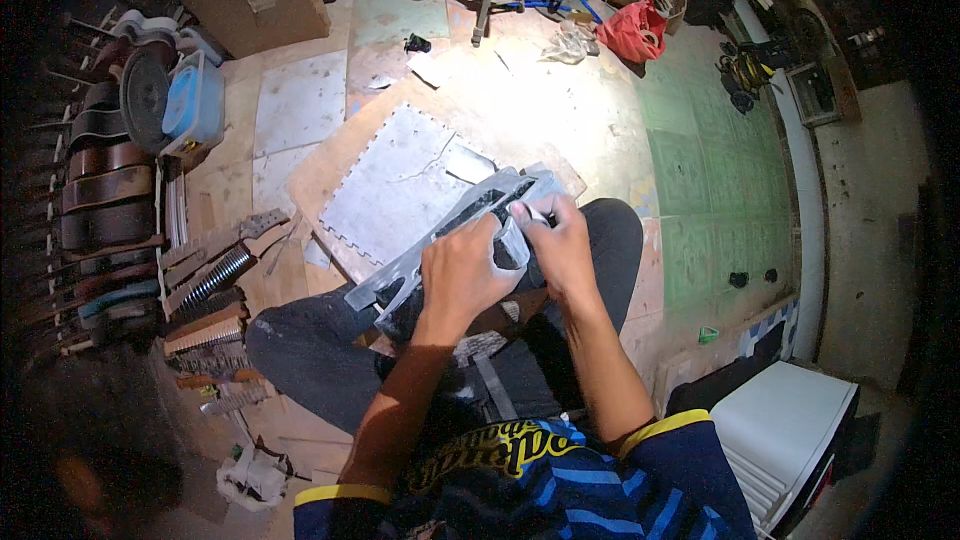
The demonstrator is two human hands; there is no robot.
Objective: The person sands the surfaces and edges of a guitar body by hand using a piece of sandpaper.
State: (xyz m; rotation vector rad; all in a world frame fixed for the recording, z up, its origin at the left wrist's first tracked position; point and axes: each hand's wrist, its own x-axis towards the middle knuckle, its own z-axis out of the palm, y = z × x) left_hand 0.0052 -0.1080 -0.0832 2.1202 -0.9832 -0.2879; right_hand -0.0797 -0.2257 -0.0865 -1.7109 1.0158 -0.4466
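Long grey piece [468, 206], dusty-looking, pale rims, dark hollows along it. It's lying diagonally across the crossed legs [310, 350]: one end sitting over the left leg, the other pointing out past the gap by the right knee. Pale-edged, dark-faced block [513, 246] is showing between the legs, against the piece; can't tell if they're joined. Middle's being partly hidden.

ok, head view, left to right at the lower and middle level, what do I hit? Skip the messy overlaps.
Blue-lidded plastic tub → jigsaw-edged pale tile → left hand → right hand → white louvred box.
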